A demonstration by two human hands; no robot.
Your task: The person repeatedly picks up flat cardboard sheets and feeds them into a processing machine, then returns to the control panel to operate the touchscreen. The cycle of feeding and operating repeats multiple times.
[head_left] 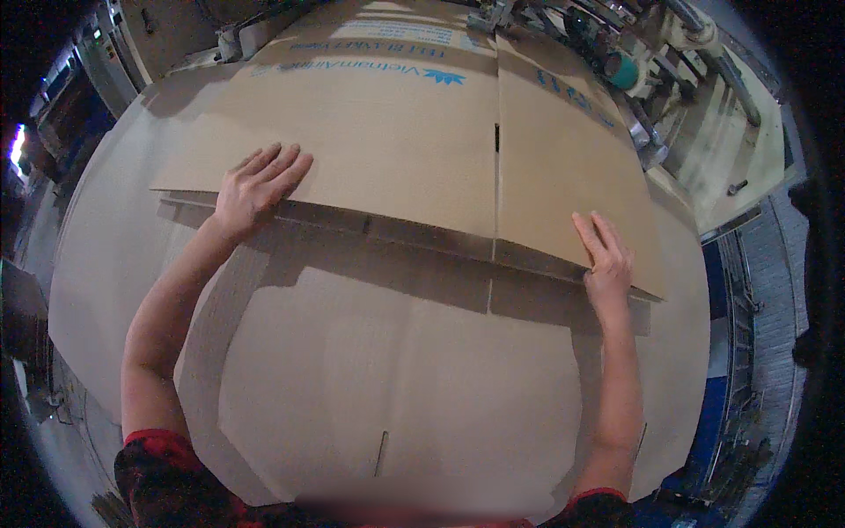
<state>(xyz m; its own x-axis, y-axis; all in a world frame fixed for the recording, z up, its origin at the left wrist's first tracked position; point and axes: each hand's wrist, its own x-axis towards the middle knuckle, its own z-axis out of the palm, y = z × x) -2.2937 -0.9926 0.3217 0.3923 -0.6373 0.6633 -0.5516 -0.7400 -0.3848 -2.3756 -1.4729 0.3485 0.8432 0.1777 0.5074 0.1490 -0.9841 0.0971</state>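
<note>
A printed cardboard box blank (396,150), brown with blue print, lies flat before me with its near edge lifted off the sheet below. My left hand (260,189) is on the left part of that edge, its fingers laid over the top face and the thumb out of sight. Farther right, my right hand (607,260) grips the same edge near its corner, with two fingers stretched over the top. Beneath lies a larger plain cardboard sheet (387,370) with slots cut in it, shadowed along the raised edge.
Machine parts with metal rods and a green cylinder (621,70) stand at the far right, next to a pale machine panel (735,158) with a bolt on it. A metal fitting (251,40) borders the blank at the far left. Grey floor (775,290) shows at right.
</note>
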